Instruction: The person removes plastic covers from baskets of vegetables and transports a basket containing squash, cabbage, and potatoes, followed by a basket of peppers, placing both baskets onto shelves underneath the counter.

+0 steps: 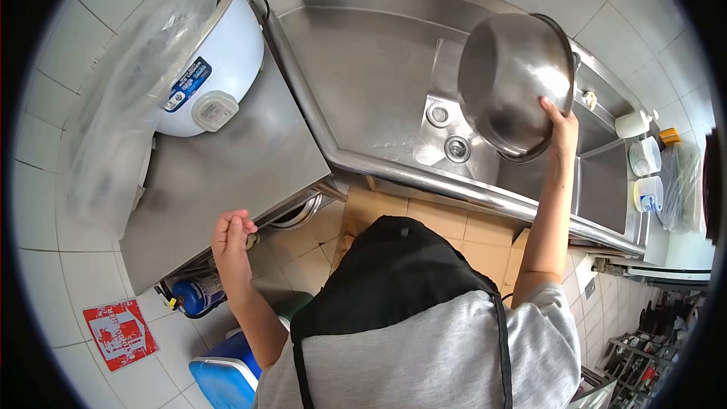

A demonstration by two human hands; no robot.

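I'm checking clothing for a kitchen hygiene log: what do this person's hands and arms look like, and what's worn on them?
The left hand and right hand are ungloved. The short sleeves are plain heather grey, part of a shirt beneath a black apron.

Bowl (503, 68): smooth, glossy metal is seen
Sink counter (356, 68): satin metal is shown
Apron (401, 273): matt cloth is seen

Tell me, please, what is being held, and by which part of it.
The bare right hand holds the round silver metal bowl by its rim; the bare left hand appears empty.
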